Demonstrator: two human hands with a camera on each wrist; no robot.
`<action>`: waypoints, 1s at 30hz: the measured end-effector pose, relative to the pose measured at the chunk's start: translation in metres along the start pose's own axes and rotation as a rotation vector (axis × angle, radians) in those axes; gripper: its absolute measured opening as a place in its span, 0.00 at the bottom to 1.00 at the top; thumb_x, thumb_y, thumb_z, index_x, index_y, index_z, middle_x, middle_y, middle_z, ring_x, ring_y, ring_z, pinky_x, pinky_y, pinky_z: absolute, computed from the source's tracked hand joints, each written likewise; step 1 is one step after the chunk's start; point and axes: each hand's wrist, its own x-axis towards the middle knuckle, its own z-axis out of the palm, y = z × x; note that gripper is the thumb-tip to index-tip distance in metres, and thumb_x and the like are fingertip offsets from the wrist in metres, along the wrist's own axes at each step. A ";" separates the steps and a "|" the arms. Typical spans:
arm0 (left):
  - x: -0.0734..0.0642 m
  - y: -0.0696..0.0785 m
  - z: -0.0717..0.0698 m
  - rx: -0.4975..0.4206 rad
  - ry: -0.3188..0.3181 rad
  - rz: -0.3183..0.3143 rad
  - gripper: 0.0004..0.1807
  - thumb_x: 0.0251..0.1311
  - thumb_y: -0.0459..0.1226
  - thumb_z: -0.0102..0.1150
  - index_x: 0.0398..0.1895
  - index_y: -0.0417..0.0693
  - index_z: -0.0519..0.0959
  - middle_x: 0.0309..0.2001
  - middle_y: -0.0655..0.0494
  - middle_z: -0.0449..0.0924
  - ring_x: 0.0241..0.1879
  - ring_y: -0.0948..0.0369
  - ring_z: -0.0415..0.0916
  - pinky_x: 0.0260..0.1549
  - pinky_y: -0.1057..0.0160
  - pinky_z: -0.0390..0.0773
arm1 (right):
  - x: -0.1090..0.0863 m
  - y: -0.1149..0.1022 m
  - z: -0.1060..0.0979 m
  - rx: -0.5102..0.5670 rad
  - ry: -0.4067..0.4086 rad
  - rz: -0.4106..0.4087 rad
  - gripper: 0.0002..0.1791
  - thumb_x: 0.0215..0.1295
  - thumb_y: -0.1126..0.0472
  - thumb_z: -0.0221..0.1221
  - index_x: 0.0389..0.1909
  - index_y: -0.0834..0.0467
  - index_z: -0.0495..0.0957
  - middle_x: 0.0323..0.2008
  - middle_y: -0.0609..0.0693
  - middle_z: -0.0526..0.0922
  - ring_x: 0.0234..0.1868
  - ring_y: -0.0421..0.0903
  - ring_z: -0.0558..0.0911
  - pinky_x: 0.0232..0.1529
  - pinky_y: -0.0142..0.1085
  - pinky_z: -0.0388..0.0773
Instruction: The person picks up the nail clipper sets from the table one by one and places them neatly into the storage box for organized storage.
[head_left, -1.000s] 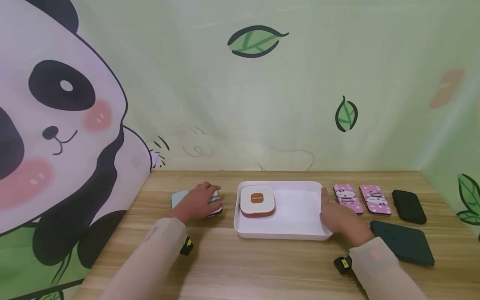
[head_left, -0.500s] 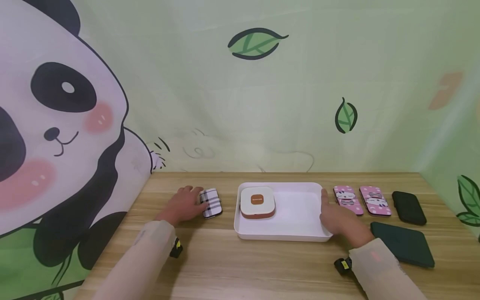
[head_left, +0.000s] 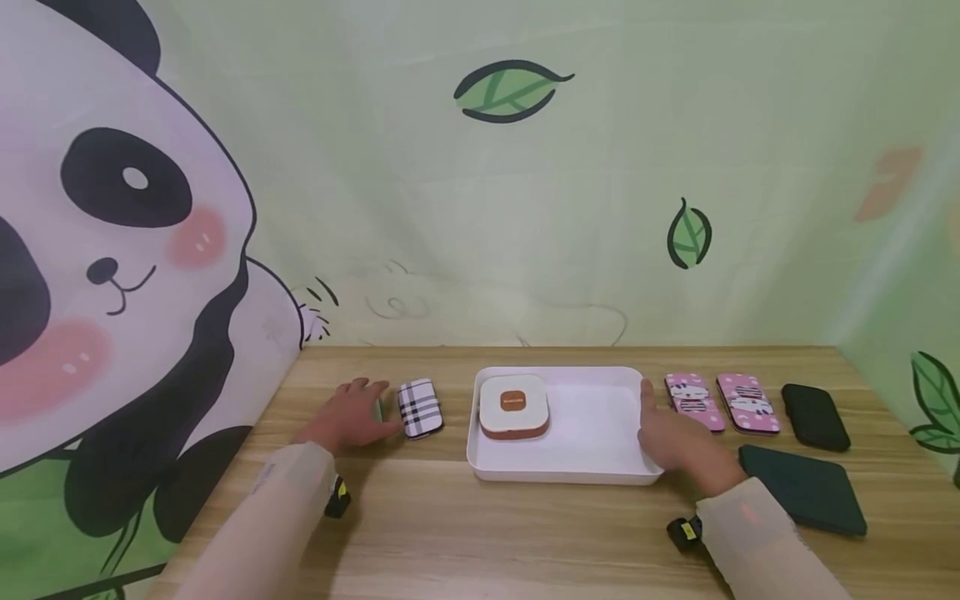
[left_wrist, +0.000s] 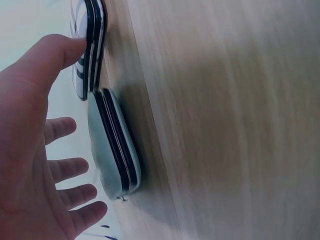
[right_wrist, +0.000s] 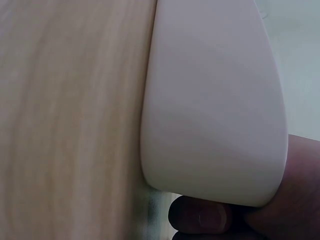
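My left hand [head_left: 341, 417] is over a small pale green case [left_wrist: 107, 145] with dark edges, its fingers loosely spread. In the head view the hand hides most of that case. The left thumb overlaps a black-and-white plaid case [head_left: 421, 408] in the left wrist view. My right hand [head_left: 675, 437] grips the right wall of a white tray [head_left: 600, 425], thumb at the rim and fingers outside. Inside the tray's left part sits a square white box [head_left: 514, 408] with a brown base and an orange-brown label.
Right of the tray lie two pink patterned cases [head_left: 693, 400], a black pouch [head_left: 816, 417] and a dark green flat case [head_left: 802, 487]. Behind the wooden table [head_left: 480, 533] hangs a cloth backdrop [head_left: 525, 208] with a panda and leaves.
My left hand has moved left off the plaid case, uncovering it, to the pale green case. The right hand keeps its grip on the tray.
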 end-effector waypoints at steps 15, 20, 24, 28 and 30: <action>-0.006 -0.018 0.000 -0.031 -0.051 0.051 0.53 0.49 0.64 0.66 0.75 0.49 0.62 0.75 0.31 0.52 0.71 0.31 0.51 0.59 0.29 0.66 | 0.000 -0.002 0.000 0.007 0.005 -0.007 0.44 0.78 0.58 0.42 0.76 0.66 0.21 0.32 0.55 0.78 0.24 0.49 0.74 0.27 0.40 0.71; -0.005 -0.028 0.001 -0.004 -0.029 0.041 0.51 0.47 0.65 0.67 0.74 0.52 0.65 0.75 0.30 0.51 0.72 0.29 0.48 0.61 0.27 0.62 | 0.003 -0.001 0.002 0.007 0.000 -0.010 0.45 0.78 0.56 0.42 0.76 0.64 0.20 0.30 0.54 0.76 0.24 0.48 0.75 0.28 0.39 0.71; -0.004 -0.032 0.001 -0.048 -0.067 0.027 0.52 0.48 0.65 0.66 0.75 0.55 0.63 0.76 0.30 0.49 0.72 0.28 0.47 0.59 0.27 0.63 | 0.003 -0.001 0.003 0.012 -0.001 -0.001 0.44 0.78 0.57 0.42 0.76 0.64 0.20 0.30 0.54 0.76 0.25 0.48 0.75 0.28 0.39 0.71; -0.005 -0.031 -0.002 -0.100 -0.107 0.030 0.53 0.47 0.62 0.68 0.76 0.54 0.61 0.74 0.28 0.50 0.70 0.30 0.53 0.55 0.29 0.68 | 0.001 0.000 0.002 0.012 -0.001 -0.001 0.44 0.78 0.57 0.42 0.76 0.64 0.19 0.29 0.54 0.76 0.25 0.49 0.75 0.28 0.39 0.71; -0.006 -0.029 -0.003 -0.100 -0.116 0.034 0.52 0.48 0.60 0.69 0.76 0.54 0.61 0.73 0.28 0.52 0.68 0.31 0.56 0.52 0.31 0.70 | 0.000 0.001 0.002 0.007 0.001 -0.006 0.44 0.78 0.57 0.42 0.76 0.65 0.20 0.28 0.54 0.75 0.24 0.49 0.74 0.27 0.39 0.71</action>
